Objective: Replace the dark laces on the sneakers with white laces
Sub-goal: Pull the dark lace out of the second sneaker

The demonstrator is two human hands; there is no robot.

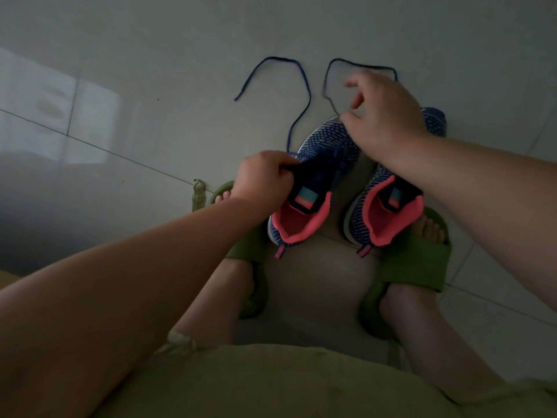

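The left sneaker (313,188) is held at its tongue by the left hand (265,179). The dark lace (301,116) runs far from its eyelets across the floor, nearer the right hand (382,113), which hovers loosely curled, seemingly gripping nothing.

A home, by the look — glossy tiled floor (126,86), green house slippers (413,260) worn.

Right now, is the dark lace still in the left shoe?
Mostly out. The dark lace trails loose across the floor from the left shoe; its tongue area looks unlaced.
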